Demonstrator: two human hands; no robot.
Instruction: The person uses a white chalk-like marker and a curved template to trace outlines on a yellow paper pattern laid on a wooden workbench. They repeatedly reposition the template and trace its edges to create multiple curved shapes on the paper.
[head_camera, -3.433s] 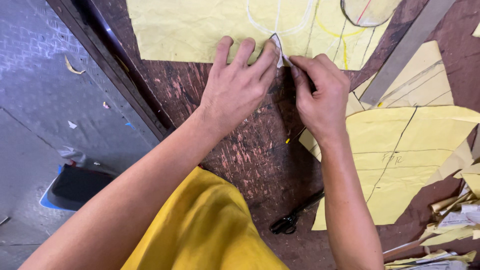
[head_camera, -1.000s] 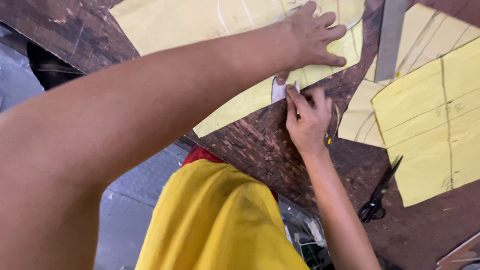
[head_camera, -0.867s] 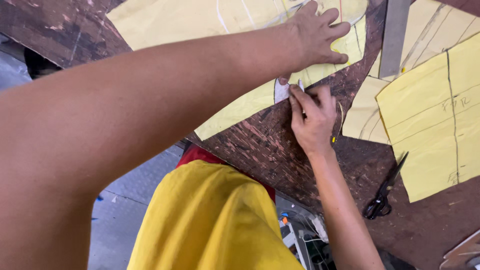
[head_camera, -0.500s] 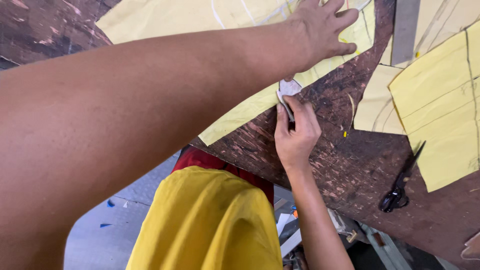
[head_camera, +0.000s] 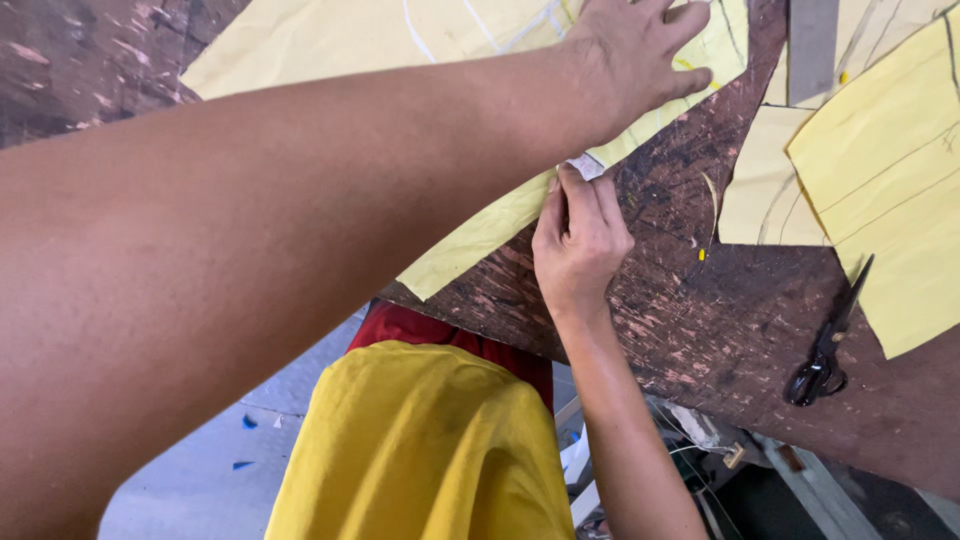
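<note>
head view, single entry.

left hand (head_camera: 625, 70): reaches across the frame on a long bare forearm, palm down and fingers spread flat on the large yellow sheet (head_camera: 330, 45); grip wide, holding nothing, only pressing the sheet to the worktop (head_camera: 700, 310).

right hand (head_camera: 578, 240): comes up from below, fingers bunched; grip narrow, fingertips pinched on a small white chip (head_camera: 586, 166) at the lower edge of the large yellow sheet, just under the left wrist. whether the chip is chalk or something else cannot be told.

large yellow sheet: lies flat on the upper left of the worktop, bearing pale curved drawn lines; its lower edge runs diagonally down to a corner near the worktop's edge.

worktop: dark brown, worn and heavily scratched, edge running diagonally.

other yellow pieces (head_camera: 890, 190): stacked at right, marked with dark ruled lines, well apart from both hands.

grey strip (head_camera: 812, 45): upper right, lying partly over the yellow pieces.

black scissors (head_camera: 828, 345): closed, on the worktop at right, blade tip touching a yellow piece.

yellow garment (head_camera: 420, 450): bottom centre, worn by the person, red cloth (head_camera: 420, 330) just above it.
</note>
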